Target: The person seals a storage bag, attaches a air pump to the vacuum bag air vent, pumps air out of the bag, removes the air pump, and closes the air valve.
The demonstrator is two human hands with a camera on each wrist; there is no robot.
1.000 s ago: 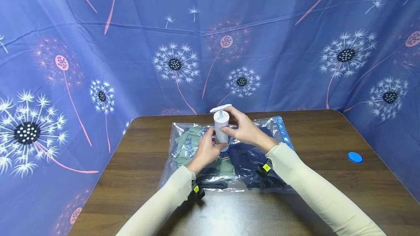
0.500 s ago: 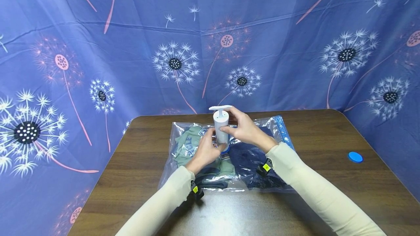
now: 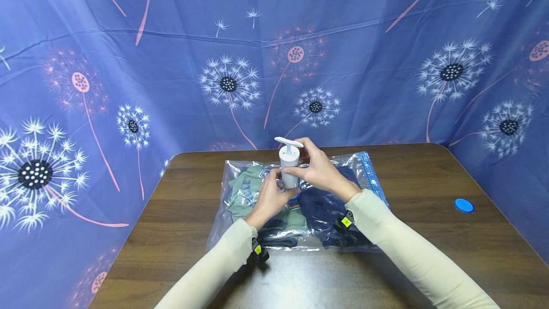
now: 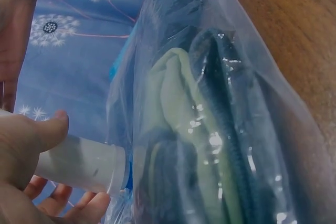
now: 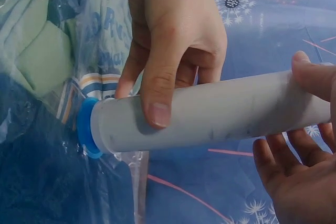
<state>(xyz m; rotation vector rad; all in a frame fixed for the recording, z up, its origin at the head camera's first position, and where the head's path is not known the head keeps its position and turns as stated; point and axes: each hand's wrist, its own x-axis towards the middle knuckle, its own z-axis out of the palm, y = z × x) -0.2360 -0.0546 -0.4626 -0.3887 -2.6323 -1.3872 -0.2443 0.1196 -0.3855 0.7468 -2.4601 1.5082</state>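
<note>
A white hand pump [image 3: 289,155] with a T-shaped handle stands upright on a clear plastic storage bag [image 3: 219,221]. Its lower end meets a round blue valve [image 5: 86,127] on the bag. My left hand [image 3: 269,197] holds the pump low down, the thumb lying along the near side of the barrel in the right wrist view. Higher up, just under the handle, my right hand [image 3: 320,170] grips the barrel between thumb and fingers. Inside the bag lie a folded light green garment [image 3: 243,197] with lettering and a dark navy garment [image 3: 319,206].
A round blue cap [image 3: 464,205] lies on the brown wooden table [image 3: 420,175], right of the bag. The bag's blue zip edge [image 3: 370,170] runs along its right side. Behind the table hangs a blue dandelion-print cloth [image 3: 369,85].
The pump handle has turned clockwise seen from above, its right end coming nearer. My right thumb has shifted left round the barrel. My left hand stays at the pump's lower end.
</note>
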